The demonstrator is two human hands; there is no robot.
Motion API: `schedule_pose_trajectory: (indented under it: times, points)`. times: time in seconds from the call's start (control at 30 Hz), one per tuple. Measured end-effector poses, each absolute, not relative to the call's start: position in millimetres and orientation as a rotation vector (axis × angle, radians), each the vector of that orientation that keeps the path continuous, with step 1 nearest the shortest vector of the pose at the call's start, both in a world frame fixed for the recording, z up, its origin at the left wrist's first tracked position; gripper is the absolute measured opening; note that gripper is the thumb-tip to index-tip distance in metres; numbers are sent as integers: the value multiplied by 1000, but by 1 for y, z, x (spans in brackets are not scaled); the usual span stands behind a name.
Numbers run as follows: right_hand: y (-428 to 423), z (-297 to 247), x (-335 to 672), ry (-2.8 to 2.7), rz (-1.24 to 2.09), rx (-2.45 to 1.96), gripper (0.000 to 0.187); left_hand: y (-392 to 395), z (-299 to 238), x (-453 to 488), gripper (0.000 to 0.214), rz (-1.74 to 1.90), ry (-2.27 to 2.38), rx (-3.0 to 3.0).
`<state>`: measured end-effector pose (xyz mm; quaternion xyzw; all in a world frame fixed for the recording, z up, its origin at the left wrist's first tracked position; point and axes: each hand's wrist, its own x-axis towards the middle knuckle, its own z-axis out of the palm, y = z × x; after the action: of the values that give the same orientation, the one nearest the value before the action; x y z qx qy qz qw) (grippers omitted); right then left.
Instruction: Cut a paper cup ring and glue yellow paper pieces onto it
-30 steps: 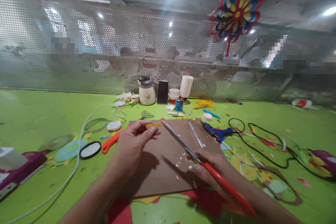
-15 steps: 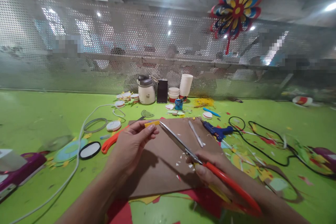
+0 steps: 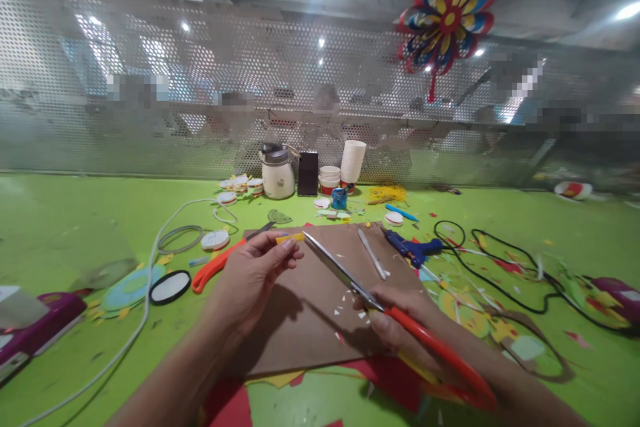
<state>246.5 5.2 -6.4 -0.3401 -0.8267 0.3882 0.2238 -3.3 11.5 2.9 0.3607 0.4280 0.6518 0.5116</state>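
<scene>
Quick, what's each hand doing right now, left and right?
Left hand: closed, pinching a small yellow strip.
Right hand: closed on the red-handled scissors, whose blade tips are at the strip.

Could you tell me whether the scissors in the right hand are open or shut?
Shut: the blades of the scissors lie together as one narrow line, with no gap showing between them.

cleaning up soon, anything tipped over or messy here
A paper cup lies tipped on its side at the far right, unlike the upright cup stack. White snippets litter the brown board under the scissors in the right hand.
</scene>
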Motion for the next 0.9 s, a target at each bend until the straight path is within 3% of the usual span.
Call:
schedule_pose_trajectory:
  times: [0.43, 0.9]
  points:
    - [8, -13, 246, -2290, 1127, -932, 46, 12, 2, -3, 21, 1543, 1011, 843]
    - [7, -12, 247, -2276, 1100, -973, 39, 11, 3, -1, 20, 1559, 1005, 821]
